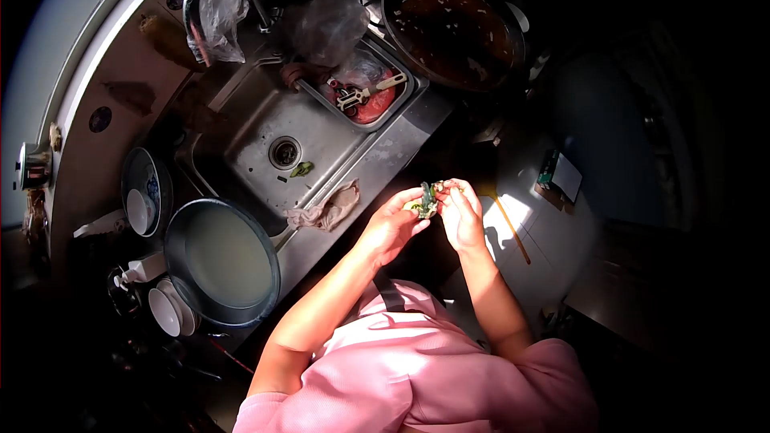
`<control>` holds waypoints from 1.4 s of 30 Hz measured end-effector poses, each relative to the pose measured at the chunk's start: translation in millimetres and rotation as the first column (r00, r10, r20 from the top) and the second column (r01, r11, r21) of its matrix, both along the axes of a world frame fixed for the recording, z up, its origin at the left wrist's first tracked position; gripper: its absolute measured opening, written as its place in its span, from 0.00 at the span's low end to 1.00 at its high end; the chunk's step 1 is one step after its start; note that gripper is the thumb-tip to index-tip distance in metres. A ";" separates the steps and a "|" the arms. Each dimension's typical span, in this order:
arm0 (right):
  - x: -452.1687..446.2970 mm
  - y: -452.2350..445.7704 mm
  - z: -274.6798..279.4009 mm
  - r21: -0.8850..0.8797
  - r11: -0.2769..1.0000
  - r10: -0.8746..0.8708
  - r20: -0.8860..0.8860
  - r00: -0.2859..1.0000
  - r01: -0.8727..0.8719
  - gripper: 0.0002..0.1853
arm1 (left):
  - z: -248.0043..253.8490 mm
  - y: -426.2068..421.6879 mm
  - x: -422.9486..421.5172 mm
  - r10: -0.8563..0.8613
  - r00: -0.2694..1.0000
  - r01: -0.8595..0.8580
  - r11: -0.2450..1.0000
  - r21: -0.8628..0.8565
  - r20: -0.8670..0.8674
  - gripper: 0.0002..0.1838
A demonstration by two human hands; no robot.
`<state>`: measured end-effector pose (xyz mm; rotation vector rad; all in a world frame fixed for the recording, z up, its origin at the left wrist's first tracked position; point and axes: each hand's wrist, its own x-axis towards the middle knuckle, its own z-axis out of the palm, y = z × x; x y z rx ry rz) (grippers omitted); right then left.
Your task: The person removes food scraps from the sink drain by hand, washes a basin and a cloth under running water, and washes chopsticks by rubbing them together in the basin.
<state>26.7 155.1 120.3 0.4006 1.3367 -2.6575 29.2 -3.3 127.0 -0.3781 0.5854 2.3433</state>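
Between my two hands, in front of the counter edge, is a small clump of green leafy scraps [427,202]. My left hand [391,227] is closed on its left side, thumb and fingers pinching it. My right hand [460,212] has its fingers curled at the clump's upper right, with a small brownish bit at the fingertips. A crumpled pale cloth [327,207] lies on the sink's front edge, left of my hands. In the steel sink [257,132] a piece of green leaf [301,169] lies beside the drain [285,152].
A large basin of cloudy liquid [220,263] stands left of the sink. Behind are a small steel basin [407,96] holding a red item and a peeler-like tool, and a wide pan of dark liquid [453,28]. A green box [559,175] is at the right.
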 end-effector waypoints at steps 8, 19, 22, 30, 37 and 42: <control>36.1 53.7 -14.4 -0.036 0.968 -0.249 0.019 0.968 0.250 0.08 | -11.7 51.8 -4.9 -0.246 0.967 0.238 0.965 0.107 0.064 0.26; 56.4 74.4 -11.1 0.656 0.754 0.158 -0.115 0.981 -0.045 0.23 | -34.6 78.3 -7.9 -0.312 0.936 0.278 0.940 0.199 0.163 0.25; 50.2 74.9 -0.6 0.880 0.474 0.246 -0.106 0.963 -0.024 0.20 | -36.1 83.3 -8.9 -0.323 0.935 0.300 0.940 0.161 0.145 0.24; 47.0 89.1 -37.8 0.865 0.502 0.115 -0.085 0.990 0.016 0.15 | -51.8 103.1 -9.5 -0.365 0.911 0.367 0.930 0.026 0.191 0.18; 48.3 110.2 -95.0 0.789 0.614 -0.018 0.032 0.999 -0.014 0.17 | -95.6 144.2 -1.8 -0.309 0.915 0.341 0.936 -0.086 0.259 0.29; 43.9 126.8 -182.2 0.675 0.734 -0.091 0.207 0.974 -0.075 0.22 | -163.7 143.7 -4.4 -0.164 0.921 0.236 0.956 -0.172 0.355 0.37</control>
